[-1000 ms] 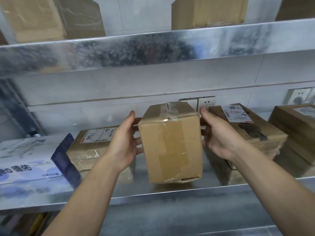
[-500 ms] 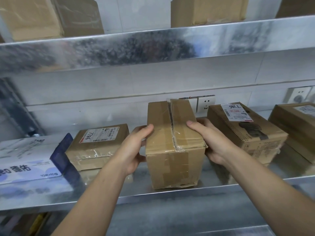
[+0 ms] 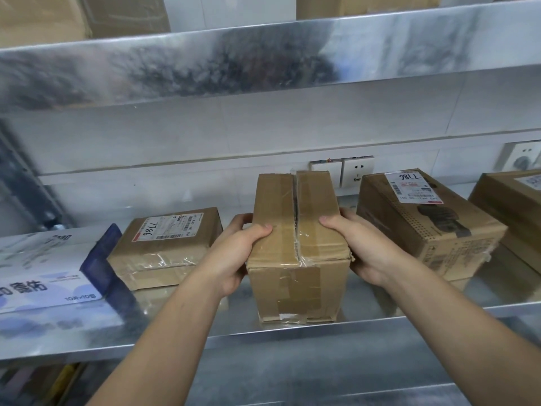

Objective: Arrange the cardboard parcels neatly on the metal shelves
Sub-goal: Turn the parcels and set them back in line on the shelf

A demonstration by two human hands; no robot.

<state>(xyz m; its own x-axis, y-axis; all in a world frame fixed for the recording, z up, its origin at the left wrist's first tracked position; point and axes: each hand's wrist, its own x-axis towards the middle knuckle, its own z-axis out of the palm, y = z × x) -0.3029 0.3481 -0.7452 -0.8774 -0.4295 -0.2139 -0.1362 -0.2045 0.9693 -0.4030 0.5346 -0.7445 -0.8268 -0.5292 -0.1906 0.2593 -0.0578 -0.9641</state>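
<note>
Both hands clamped the box (image 3: 295, 259) from its sides: the left hand (image 3: 234, 256) wrapped its left edge and the right hand (image 3: 366, 250) its right edge, each with a thumb laid over the taped top. The box stood upright on the shelf (image 3: 263, 332), in front of the socket (image 3: 357, 172) and a little left of it, its base near the shelf's front lip. A second earlier it had been tilted, with its front face turned up toward the camera and the thumbs pointing up beside it. Half a second earlier it was already upright, and box and hands had barely shifted since. The fingers behind the box were mostly hidden, with only the tips showing past its corners. Left of the socket lay a flat parcel (image 3: 167, 247) with a white label, and further left a white and blue carton (image 3: 44, 273) was cut off by the frame. Right of the socket sat a labelled parcel (image 3: 424, 224), close beside the right hand, and beyond it another parcel (image 3: 515, 206) was cut by the edge. A switch plate (image 3: 325, 168) left of the socket was partly hidden by the box. Above the socket, the upper shelf (image 3: 263, 60) held cartons (image 3: 73, 16) cropped at the top.
</note>
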